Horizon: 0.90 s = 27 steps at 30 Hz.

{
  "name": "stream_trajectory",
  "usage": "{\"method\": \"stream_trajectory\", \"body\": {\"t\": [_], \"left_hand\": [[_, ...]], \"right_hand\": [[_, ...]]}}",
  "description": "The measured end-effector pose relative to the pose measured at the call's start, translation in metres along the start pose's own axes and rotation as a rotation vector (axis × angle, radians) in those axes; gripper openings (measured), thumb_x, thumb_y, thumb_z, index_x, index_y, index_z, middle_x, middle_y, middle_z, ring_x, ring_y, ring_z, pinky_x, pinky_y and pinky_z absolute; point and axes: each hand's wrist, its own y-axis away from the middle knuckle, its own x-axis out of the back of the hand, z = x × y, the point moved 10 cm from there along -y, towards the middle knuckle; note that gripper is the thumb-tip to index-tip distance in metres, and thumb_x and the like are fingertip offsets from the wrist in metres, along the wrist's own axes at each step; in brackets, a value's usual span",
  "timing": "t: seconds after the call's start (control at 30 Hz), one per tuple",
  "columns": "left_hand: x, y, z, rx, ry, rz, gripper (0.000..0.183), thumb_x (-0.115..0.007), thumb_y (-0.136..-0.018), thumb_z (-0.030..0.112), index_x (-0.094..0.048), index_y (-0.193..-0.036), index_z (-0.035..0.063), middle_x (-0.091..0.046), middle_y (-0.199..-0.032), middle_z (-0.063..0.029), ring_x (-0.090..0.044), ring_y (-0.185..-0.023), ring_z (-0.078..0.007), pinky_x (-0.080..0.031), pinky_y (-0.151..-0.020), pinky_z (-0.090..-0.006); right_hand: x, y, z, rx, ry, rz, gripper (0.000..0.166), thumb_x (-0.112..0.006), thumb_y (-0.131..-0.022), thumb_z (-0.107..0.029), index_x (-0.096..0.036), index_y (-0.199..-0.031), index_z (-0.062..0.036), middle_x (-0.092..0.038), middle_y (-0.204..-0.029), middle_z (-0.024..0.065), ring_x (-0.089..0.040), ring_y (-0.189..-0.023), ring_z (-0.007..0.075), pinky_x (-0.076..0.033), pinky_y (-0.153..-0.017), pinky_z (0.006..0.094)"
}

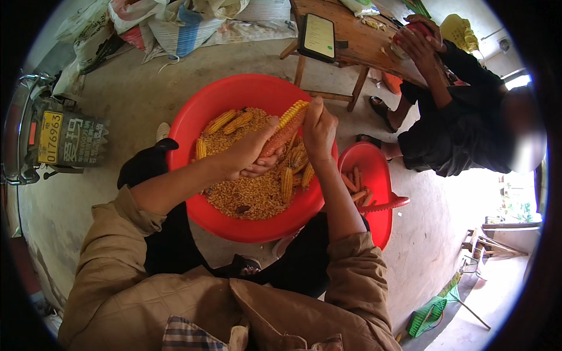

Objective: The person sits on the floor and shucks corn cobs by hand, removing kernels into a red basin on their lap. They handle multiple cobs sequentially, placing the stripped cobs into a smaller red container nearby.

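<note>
Over a round red plastic tub [241, 85], my left hand [252, 151] grips the lower part of a corn cob [285, 130]. The near side of the cob is stripped bare, while yellow kernels still line its upper edge. At the cob's far end, my right hand [320, 127] is closed around the tip. Loose corn kernels [250, 199] cover the tub's bottom. Several whole ears of corn [286, 184] lie on them at the right, and a few more ears [221, 122] rest at the upper left.
A red plastic basket [381, 226] with bare cobs [358, 180] stands right of the tub. A wooden table [364, 48] bears a phone [318, 37]. Another person's hands [419, 39] hold a jar there. Woven sacks [184, 30] lie at the back; a vehicle's rear [74, 136] is at left.
</note>
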Motion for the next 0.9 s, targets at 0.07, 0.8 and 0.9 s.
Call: {"method": "stream_trajectory", "body": {"t": [0.07,0.8,0.9], "left_hand": [[0.001,0.002,0.001,0.008,-0.003,-0.011,0.067,-0.028,-0.090,0.074,-0.044,-0.082,0.0102,-0.032,-0.052,0.0061,-0.026,-0.035,-0.0032,-0.022,-0.030,-0.0205],[0.008,0.009,0.023,-0.124,-0.288,0.028,0.070,-0.027,-0.091,0.074,-0.049,-0.084,0.0083,-0.034,-0.052,0.0053,-0.031,-0.037,-0.0041,-0.027,-0.034,-0.0218],[0.013,0.012,0.036,-0.216,-0.390,0.116,0.063,-0.028,-0.095,0.067,-0.049,-0.087,0.0085,-0.038,-0.056,0.0035,-0.037,-0.041,-0.0050,-0.033,-0.037,-0.0225]], "right_hand": [[0.000,0.002,0.005,-0.061,-0.017,-0.040,0.053,-0.040,-0.103,-0.033,-0.049,-0.065,0.0028,-0.046,-0.055,0.0209,-0.044,-0.047,0.0343,-0.034,-0.049,0.0463],[-0.008,0.008,0.018,-0.299,-0.355,-0.133,0.046,-0.045,-0.103,-0.035,-0.053,-0.073,-0.0011,-0.048,-0.063,0.0004,-0.039,-0.058,0.0090,-0.036,-0.051,0.0304],[-0.020,0.012,0.024,-0.442,-0.569,-0.200,0.044,-0.041,-0.103,-0.040,-0.060,-0.091,-0.0026,-0.056,-0.076,-0.0005,-0.048,-0.064,0.0103,-0.041,-0.055,0.0278]]}}
